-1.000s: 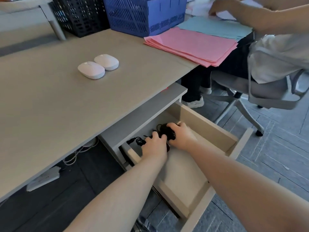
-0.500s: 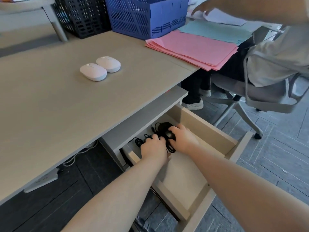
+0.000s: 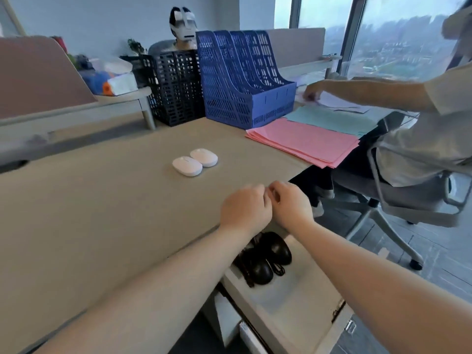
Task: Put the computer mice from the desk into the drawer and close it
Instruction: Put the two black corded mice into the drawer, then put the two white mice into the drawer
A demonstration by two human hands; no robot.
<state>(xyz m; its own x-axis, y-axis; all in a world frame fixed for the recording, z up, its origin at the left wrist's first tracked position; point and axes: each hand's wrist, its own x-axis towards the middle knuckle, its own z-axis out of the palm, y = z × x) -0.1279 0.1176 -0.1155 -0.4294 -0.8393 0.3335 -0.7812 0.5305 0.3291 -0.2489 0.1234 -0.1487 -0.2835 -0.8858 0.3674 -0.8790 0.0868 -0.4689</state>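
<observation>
Two white computer mice [image 3: 187,166] [image 3: 204,157] lie side by side on the beige desk [image 3: 102,213]. Two black wired mice [image 3: 277,247] [image 3: 260,270] with tangled cords rest in the open drawer [image 3: 293,297] under the desk's right edge. My left hand [image 3: 245,209] and my right hand [image 3: 291,204] hover together above the desk's edge, over the drawer. Both are loosely curled and hold nothing. They are a short way in front of the white mice.
Blue file holders [image 3: 242,80] and a black mesh basket [image 3: 173,88] stand at the back of the desk. Pink papers [image 3: 306,141] and teal papers [image 3: 329,120] lie at the right. Another person [image 3: 421,129] sits on a wheeled chair [image 3: 398,200] beside the drawer.
Both hands have let go of the black mice in the drawer and risen to the desk's edge. The camera has tilted up.
</observation>
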